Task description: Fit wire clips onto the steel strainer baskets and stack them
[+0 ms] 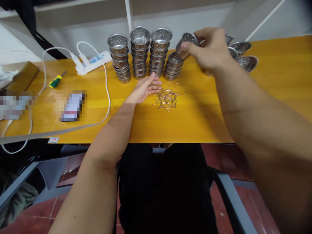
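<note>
My right hand [209, 47] grips a perforated metal strainer cup [187, 44], tilted just above the shortest stack of the same cups [173, 66]. To the left stand three taller stacks: a right one [159, 52], a middle one [140, 50] and a left one [118, 57]. My left hand [146, 88] rests on the table with fingers stretched out, holding nothing. Its fingertips reach the edge of a tangled heap of thin bent wires [167, 98]. Behind my right hand and wrist, more loose metal strainers [247, 62] lie partly hidden.
On the left of the yellow table [195, 126] are a white power strip [94, 61] with cables, a green-yellow screwdriver [56, 81] and a blurred phone [73, 106]. A brown box [23, 76] sits at the far left. A shelf divider [128, 16] rises behind the stacks.
</note>
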A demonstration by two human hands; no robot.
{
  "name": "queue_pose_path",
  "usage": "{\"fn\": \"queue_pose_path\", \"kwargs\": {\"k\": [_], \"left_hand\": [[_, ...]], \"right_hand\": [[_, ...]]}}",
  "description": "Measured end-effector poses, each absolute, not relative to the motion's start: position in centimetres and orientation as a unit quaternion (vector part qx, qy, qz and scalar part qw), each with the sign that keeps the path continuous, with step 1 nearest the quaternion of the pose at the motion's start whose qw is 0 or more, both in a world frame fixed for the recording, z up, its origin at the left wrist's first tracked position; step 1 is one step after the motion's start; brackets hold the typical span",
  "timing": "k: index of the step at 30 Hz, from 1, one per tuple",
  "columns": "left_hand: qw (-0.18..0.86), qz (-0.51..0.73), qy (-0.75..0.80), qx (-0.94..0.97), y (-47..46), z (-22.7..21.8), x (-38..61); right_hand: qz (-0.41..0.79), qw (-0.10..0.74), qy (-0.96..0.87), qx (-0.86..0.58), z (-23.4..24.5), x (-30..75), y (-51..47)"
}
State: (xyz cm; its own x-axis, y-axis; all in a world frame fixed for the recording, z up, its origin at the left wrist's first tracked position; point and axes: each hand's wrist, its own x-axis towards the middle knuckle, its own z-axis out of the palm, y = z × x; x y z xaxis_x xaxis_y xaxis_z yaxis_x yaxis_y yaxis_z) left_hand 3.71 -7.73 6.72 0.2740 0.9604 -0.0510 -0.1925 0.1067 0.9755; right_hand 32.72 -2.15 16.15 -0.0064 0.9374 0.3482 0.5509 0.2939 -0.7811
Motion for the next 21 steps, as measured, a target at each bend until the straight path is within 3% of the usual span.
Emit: {"fn": "queue_pose_path", "kwargs": {"k": [4, 7, 21], "left_hand": [[0.637, 0.459, 0.389, 0.482, -7.5, 6.4, 3.7], [0.641, 0.461, 0.384, 0.478, -7.6, 6.5, 3.8], [0.64, 0.465, 0.389, 0.472, -7.8, 6.8, 3.9]], "right_hand": [[0.173, 0.3, -0.683, -0.643, 19.7, 29.6, -2.8], [0.149, 0.243, -0.689, -0.667, 19.8, 28.6, -2.7], [0.158, 0.29, -0.673, -0.662, 17.6, 28.1, -3.2]]}}
